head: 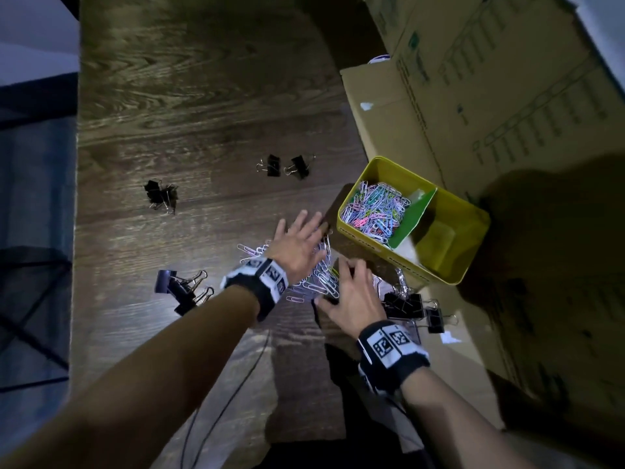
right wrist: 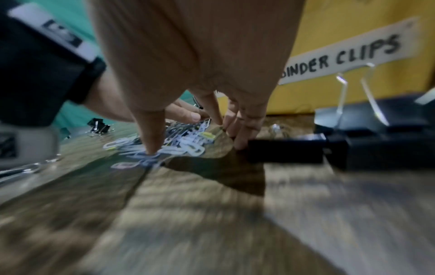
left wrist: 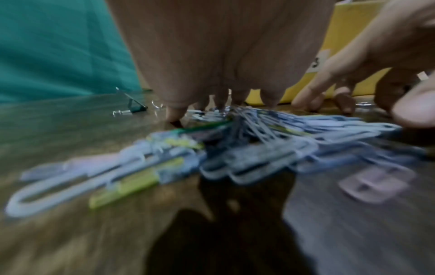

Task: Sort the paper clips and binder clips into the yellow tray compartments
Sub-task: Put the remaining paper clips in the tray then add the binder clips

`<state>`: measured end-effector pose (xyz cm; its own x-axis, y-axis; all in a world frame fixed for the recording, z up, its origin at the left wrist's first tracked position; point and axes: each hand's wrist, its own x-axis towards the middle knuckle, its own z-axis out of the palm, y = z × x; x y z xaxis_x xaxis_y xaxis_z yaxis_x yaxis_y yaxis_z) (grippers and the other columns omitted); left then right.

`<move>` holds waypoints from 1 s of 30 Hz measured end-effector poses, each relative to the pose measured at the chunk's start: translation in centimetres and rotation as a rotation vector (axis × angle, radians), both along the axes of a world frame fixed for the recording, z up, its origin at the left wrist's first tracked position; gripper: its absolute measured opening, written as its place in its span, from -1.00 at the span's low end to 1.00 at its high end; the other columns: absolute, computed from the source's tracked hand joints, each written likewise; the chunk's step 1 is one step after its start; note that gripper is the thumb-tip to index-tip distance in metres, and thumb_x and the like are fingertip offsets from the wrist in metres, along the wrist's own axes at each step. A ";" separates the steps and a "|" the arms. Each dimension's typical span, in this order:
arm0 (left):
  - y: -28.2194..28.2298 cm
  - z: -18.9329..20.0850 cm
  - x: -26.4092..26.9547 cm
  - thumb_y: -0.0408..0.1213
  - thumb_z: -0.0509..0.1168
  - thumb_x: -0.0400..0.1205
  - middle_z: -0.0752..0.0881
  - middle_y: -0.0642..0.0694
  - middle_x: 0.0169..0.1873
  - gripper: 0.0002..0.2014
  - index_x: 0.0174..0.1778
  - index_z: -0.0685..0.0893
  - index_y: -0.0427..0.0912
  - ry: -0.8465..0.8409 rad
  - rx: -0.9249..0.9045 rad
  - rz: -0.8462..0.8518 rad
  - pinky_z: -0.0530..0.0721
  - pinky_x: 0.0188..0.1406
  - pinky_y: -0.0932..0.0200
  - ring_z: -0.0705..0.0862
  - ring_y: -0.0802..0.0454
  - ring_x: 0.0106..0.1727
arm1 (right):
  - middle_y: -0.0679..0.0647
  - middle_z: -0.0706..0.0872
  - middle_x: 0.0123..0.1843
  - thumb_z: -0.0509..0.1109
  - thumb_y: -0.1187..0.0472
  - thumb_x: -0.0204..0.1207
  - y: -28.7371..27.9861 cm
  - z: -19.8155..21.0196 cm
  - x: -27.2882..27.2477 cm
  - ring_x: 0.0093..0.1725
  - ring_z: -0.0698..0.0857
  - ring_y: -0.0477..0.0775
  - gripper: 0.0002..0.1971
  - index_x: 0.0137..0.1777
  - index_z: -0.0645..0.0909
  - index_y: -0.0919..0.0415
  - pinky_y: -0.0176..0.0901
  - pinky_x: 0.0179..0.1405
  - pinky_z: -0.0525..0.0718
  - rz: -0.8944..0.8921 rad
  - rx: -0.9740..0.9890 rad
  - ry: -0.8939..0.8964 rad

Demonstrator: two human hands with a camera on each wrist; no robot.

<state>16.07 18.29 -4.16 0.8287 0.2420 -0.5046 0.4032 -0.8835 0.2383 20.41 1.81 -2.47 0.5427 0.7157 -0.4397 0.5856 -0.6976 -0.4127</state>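
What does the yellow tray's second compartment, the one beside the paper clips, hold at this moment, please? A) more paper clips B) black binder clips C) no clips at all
C: the yellow tray has paper clips on one side of the green divider; no clips show on the other.

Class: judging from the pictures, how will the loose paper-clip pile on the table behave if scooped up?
The paper clips lie thin and flat, so they probably slide rather than lift. They overlap, so some may tangle and come up in clumps. Both hands flank them, probably to limit scatter.

Before us, pastel paper clips [head: 318, 279] lie heaped beside the yellow tray [head: 468, 231], one compartment already full; black binder clips [head: 409, 304] sit scattered across the worktop.
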 end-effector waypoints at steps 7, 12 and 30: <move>-2.0 0.2 -6.6 0.01 -0.03 0.68 0.16 -0.13 0.62 -0.49 0.58 0.13 0.09 -0.326 0.060 0.137 -0.09 0.52 -0.34 0.09 -0.09 0.64 | 0.25 0.23 0.46 0.51 -0.24 0.31 -0.5 0.0 -1.8 0.47 0.25 0.25 0.12 0.65 -0.05 0.29 0.01 0.52 0.26 0.034 -0.003 -0.030; 0.1 0.1 -7.9 0.11 0.00 0.68 -0.05 -0.14 0.65 -0.45 0.60 0.14 0.07 -0.150 0.000 0.519 -0.12 0.57 -0.29 -0.16 -0.13 0.65 | 0.30 0.11 0.55 0.58 -0.34 0.10 1.8 0.2 -0.4 0.51 0.18 0.25 0.31 0.66 -0.14 0.18 0.07 0.47 0.31 0.033 -0.069 -0.106; -2.3 1.1 -10.2 -0.33 0.45 0.47 0.80 -0.18 0.00 -0.72 0.10 0.76 -0.14 -0.362 -0.222 0.609 0.56 0.09 0.18 0.74 -0.11 0.03 | 0.18 0.77 0.06 0.64 0.19 0.31 2.6 0.3 -1.0 0.07 0.72 0.15 -0.50 0.28 0.66 0.11 -0.07 0.18 0.65 -0.261 0.124 0.287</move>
<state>5.85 15.94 -3.05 0.7044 0.6357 -0.3158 0.6683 -0.4442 0.5967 19.45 4.42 -2.13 0.5812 0.6268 -0.5190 0.2440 -0.7427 -0.6236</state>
